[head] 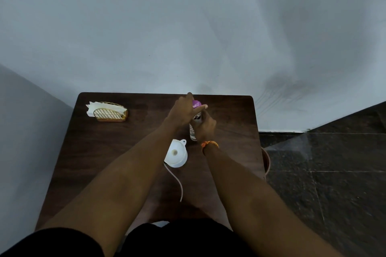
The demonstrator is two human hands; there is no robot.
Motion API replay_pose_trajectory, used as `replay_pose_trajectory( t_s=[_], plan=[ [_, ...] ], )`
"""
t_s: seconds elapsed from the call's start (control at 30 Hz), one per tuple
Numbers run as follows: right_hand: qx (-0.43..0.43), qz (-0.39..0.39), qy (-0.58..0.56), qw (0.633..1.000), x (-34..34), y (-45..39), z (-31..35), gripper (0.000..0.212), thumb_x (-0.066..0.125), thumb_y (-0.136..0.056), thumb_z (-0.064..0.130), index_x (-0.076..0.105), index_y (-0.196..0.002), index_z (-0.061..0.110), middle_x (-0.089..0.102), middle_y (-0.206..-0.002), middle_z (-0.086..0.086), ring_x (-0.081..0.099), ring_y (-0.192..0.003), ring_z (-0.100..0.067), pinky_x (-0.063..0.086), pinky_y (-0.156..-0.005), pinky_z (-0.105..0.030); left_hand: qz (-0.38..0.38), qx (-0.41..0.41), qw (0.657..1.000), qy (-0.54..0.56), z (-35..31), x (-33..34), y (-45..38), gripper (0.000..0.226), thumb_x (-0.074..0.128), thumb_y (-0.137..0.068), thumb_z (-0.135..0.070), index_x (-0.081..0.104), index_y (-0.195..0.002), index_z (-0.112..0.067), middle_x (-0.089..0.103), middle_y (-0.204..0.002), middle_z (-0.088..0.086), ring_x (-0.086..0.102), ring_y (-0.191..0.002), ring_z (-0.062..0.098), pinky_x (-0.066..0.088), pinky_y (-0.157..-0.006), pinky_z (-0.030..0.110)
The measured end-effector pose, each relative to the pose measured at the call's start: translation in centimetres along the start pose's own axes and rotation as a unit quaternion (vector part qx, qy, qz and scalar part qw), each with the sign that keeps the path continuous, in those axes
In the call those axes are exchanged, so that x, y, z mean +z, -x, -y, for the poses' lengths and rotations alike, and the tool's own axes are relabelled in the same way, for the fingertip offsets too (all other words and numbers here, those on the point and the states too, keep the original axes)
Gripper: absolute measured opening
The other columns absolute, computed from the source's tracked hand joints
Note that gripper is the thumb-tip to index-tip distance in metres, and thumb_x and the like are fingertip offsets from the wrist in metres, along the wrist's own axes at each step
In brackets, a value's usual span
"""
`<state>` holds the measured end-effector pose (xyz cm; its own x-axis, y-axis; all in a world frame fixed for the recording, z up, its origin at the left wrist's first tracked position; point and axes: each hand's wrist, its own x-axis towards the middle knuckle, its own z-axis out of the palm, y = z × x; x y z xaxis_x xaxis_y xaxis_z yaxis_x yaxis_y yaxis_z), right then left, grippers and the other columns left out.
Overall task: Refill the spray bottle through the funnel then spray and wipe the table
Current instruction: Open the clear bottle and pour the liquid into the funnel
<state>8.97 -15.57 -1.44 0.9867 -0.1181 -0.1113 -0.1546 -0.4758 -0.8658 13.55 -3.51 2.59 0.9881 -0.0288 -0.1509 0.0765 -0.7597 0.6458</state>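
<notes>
Spray bottle (193,129) on dark wood table (104,152), grey wall (167,27)

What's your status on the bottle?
Right hand grips spray bottle; left hand on purple cap. Funnel lies beside, unused. Nothing blocking.

Showing on the table (104,152): 1 spray bottle (193,131) with 1 purple cap (196,103); 1 white funnel (175,154); 1 thin tube (177,181); 1 wire napkin holder (110,112); 2 hands are reaching in, left hand (181,115) and right hand (205,127); 1 orange wristband (209,144) is showing; the napkins themselves are blurring together, uncountable.
</notes>
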Motion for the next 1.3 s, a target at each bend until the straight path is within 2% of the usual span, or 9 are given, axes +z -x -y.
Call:
replay_pose_trajectory(
  t_s=[0.2,0.37,0.47,0.6,0.7,0.8,0.97,1.17,1.3],
  plan=[
    [-0.055,0.018,-0.032,0.998,-0.7,-0.2,-0.2,0.046,0.071,-0.086,0.040,0.073,-0.122,0.012,0.080,-0.100,-0.009,0.076,-0.090,-0.027,0.063,-0.081,-0.047,0.113,0.075,0.987,0.092,1.7,-1.8,0.5,0.077,0.091,-0.079,-0.036,0.056,-0.145,-0.020,0.067,-0.132,0.001,0.067,-0.116,0.017,0.058,-0.099,0.031],
    [-0.061,0.036,-0.027,0.997,-1.0,0.6,0.0,0.047,0.080,-0.086,0.031,0.072,-0.129,0.014,0.080,-0.100,-0.008,0.076,-0.090,-0.023,0.061,-0.081,-0.037,0.066,0.073,0.992,0.073,2.3,-2.2,1.2,0.060,0.095,-0.072,-0.029,0.055,-0.115,-0.016,0.065,-0.112,0.003,0.064,-0.096,0.015,0.055,-0.076,0.025],
    [-0.066,0.041,-0.028,0.997,-1.3,0.6,0.0,0.044,0.082,-0.088,0.023,0.073,-0.130,0.015,0.080,-0.104,-0.004,0.074,-0.094,-0.016,0.059,-0.083,-0.029,0.065,0.076,0.991,0.084,2.3,-2.6,1.8,0.071,0.096,-0.070,-0.031,0.053,-0.124,-0.016,0.064,-0.115,0.000,0.063,-0.097,0.011,0.051,-0.077,0.018],
    [-0.065,0.039,-0.001,0.997,-1.6,0.3,0.2,0.046,0.081,-0.089,0.014,0.072,-0.133,0.013,0.080,-0.107,-0.007,0.071,-0.093,-0.012,0.059,-0.088,-0.031,0.054,0.072,0.992,0.087,2.2,-2.4,2.4,0.065,0.096,-0.066,-0.035,0.065,-0.121,-0.017,0.070,-0.114,0.000,0.070,-0.104,0.017,0.061,-0.091,0.043],
    [-0.054,0.020,0.006,0.998,-1.8,-0.2,0.7,0.053,0.080,-0.085,0.002,0.069,-0.137,0.004,0.079,-0.114,-0.015,0.069,-0.099,-0.016,0.049,-0.087,-0.009,0.030,0.024,0.988,0.151,2.2,-2.6,3.0,0.064,0.098,-0.064,-0.032,0.054,-0.107,-0.012,0.065,-0.109,0.008,0.073,-0.095,0.024,0.065,-0.083,0.047],
    [-0.085,0.016,0.015,0.996,-1.9,-0.5,1.1,0.051,0.080,-0.086,0.005,0.069,-0.136,0.003,0.079,-0.115,-0.014,0.069,-0.099,-0.015,0.040,-0.081,0.006,0.035,0.048,0.981,0.186,1.6,-3.6,3.5,0.087,0.101,-0.064,-0.030,0.052,-0.135,-0.025,0.061,-0.128,0.006,0.072,-0.112,0.018,0.064,-0.091,0.037],
    [-0.086,0.023,-0.008,0.996,-2.0,-0.4,2.4,0.052,0.081,-0.083,0.008,0.071,-0.134,0.011,0.080,-0.110,-0.006,0.071,-0.096,-0.011,0.059,-0.090,-0.028,0.012,0.071,0.984,0.161,1.0,-5.0,3.9,0.065,0.097,-0.068,-0.023,0.054,-0.117,-0.020,0.063,-0.118,0.005,0.073,-0.106,0.022,0.063,-0.089,0.048],
    [-0.131,0.038,-0.008,0.991,-2.1,-0.7,3.3,0.046,0.082,-0.085,0.016,0.071,-0.131,0.014,0.081,-0.106,-0.003,0.075,-0.095,-0.015,0.062,-0.086,-0.030,0.001,0.099,0.981,0.165,0.3,-6.3,4.8,0.095,0.099,-0.068,-0.031,0.048,-0.147,-0.035,0.052,-0.139,-0.002,0.060,-0.127,0.011,0.061,-0.097,0.030],
    [-0.133,0.034,0.000,0.991,-1.8,-0.7,3.6,0.039,0.081,-0.081,0.008,0.074,-0.119,0.011,0.077,-0.091,0.000,0.068,-0.076,-0.008,0.057,-0.074,-0.033,-0.026,0.081,0.981,0.176,0.9,-6.6,5.0,0.069,0.097,-0.068,-0.023,0.050,-0.118,-0.019,0.057,-0.124,0.002,0.073,-0.106,0.019,0.063,-0.091,0.046]
  ],
)
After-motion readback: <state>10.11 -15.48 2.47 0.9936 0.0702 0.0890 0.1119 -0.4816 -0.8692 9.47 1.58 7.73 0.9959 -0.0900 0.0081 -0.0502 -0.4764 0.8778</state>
